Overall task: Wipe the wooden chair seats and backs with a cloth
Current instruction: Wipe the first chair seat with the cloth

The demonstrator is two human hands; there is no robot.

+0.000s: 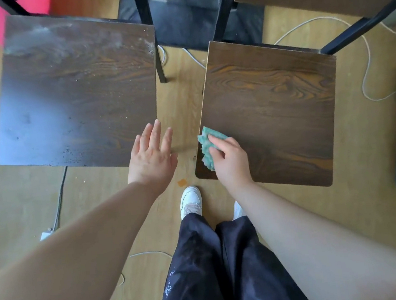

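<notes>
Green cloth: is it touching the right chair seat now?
Touching. The head view shows the right hand pressing the green cloth onto the right chair seat near its left edge, no gap between them.

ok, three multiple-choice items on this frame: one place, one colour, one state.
1. Where is the crumpled fabric cloth?
A) at the near-left corner of the right dark wooden chair seat
B) lying on the light wooden floor
C) draped over a chair back

2. What colour is the cloth?
A) pink
B) teal-green
C) white

3. What state is the left dark wooden chair seat in?
A) dusty, with pale smears and specks
B) covered by a cushion
C) stacked with boxes

Answers:
1 A: the right hand holds it against that corner.
2 B: teal-green fabric shows beside the fingers.
3 A: a greyish film lies along its far edge and specks dot the surface.
</notes>
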